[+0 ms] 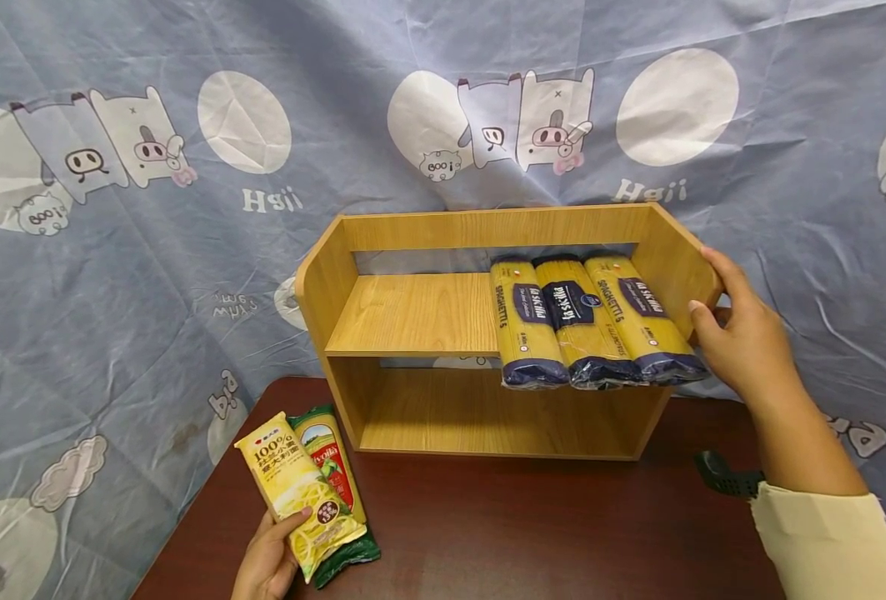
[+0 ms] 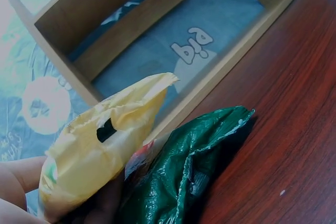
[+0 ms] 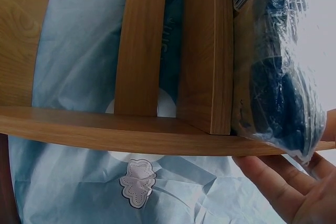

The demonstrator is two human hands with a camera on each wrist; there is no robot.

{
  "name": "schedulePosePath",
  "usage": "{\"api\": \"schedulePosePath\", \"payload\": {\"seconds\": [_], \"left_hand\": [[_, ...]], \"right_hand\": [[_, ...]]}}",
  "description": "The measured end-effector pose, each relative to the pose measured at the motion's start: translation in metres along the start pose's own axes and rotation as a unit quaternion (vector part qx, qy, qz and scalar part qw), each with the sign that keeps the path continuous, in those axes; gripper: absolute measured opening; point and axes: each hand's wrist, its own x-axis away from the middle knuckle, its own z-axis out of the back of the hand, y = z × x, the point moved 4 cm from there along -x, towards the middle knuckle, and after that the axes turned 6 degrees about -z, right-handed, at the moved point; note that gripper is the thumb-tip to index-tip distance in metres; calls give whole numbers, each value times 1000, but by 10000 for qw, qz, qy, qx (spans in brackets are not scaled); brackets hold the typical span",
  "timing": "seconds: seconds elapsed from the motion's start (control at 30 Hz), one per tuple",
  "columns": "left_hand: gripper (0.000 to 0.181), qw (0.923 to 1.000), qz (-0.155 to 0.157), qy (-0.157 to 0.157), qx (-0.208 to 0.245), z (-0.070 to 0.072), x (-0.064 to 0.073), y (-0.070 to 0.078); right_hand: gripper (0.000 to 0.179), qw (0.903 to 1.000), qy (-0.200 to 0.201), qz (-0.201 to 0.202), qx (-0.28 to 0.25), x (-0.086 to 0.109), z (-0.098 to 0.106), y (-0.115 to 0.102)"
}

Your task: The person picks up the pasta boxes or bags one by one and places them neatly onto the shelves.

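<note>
My left hand (image 1: 266,557) holds a yellow pasta packet (image 1: 292,487), thumb across its lower front. Partly behind it lies a green and red pasta packet (image 1: 333,467) on the table; in the left wrist view its green end (image 2: 184,166) is beside the yellow packet (image 2: 100,150). A two-tier wooden shelf (image 1: 412,312) stands in the middle, and my right hand (image 1: 746,333) grips its right side panel (image 1: 678,258), with fingers outside and thumb at the front edge. Three spaghetti packs (image 1: 581,321) lie side by side on the upper tier, their ends overhanging its front.
The shelf's lower tier (image 1: 488,417) sits on the dark red table (image 1: 503,525). A patterned grey-blue cloth (image 1: 337,125) hangs behind and to the left. A black strap-like item (image 1: 723,477) shows by the right wrist.
</note>
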Motion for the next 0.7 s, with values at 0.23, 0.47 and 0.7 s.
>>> {"api": "schedulePosePath", "payload": {"seconds": [0.23, 0.47, 0.7], "left_hand": [[47, 9991, -230, -235, -254, -5, 1, 2], [49, 9979, -348, -478, -253, -10, 4, 4], [50, 9932, -810, -817, -189, -14, 9, 6]], "right_hand": [[68, 10000, -3, -18, -41, 0, -1, 1], [68, 10000, -1, -33, -6, -1, 0, 1], [68, 10000, 0, -60, 78, -1, -2, 1]]}}
